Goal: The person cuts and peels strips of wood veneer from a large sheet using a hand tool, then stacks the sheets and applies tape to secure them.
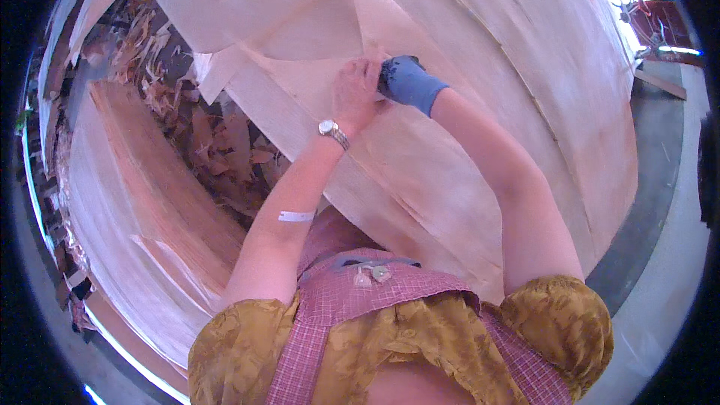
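Both hands meet in front of me over a broad stack of pale wood veneer sheets [480, 52]. My left hand [356, 90], bare and with a silver watch [330, 130] at its wrist, has its fingers bent in on a loose veneer sheet [307, 34]. That sheet bulges and curls up just beyond the hands. Right against it, my right hand [409, 84] wears a blue glove with dark finger parts and is closed. Its fingertips are hidden, so what lies in its grip cannot be made out.
Brown veneer scraps [225, 139] fill a gap to the left of the stack. Another pile of veneer [142, 202] stands at the near left. Grey floor [660, 172] runs along the right side, with a bicycle [643, 19] at the far right.
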Motion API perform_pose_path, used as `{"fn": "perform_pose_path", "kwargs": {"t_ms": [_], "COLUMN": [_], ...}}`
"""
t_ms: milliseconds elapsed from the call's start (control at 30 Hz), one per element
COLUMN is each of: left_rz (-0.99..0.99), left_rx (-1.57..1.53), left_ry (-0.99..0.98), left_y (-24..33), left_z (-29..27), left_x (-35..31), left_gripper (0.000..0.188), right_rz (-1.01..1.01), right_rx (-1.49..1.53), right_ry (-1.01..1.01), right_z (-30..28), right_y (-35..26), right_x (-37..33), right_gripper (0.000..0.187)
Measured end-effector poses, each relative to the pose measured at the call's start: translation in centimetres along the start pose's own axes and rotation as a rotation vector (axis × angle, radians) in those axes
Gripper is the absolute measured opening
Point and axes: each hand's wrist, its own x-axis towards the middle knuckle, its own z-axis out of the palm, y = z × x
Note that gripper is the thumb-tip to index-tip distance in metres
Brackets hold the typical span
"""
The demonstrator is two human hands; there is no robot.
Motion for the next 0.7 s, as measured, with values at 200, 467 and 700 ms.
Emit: {"fn": "perform_pose_path", "kwargs": {"t_ms": [200,467,700], "left_rz": [-0.067,0.364,0.311], "left_rx": [0.249,0.135,0.241], "left_ry": [-0.364,-0.416,-0.445], "left_y": [1.1,14.2,17.0], "left_z": [0.8,12.9,13.6], "left_x": [1.9,-1.1,-2.0], "left_gripper": [0.092,0.071,0.078], "right_rz": [0.443,0.802,1.197], "right_rx": [0.244,0.196,0.261], "right_ry": [-0.275,-0.215,-0.253], "right_z": [-2.7,-0.9,1.4], "right_y": [3.6,0.4,-10.0], "right_x": [-13.8,-30.3,-47.7], "right_gripper": [0.021,0.019,0.024]}}
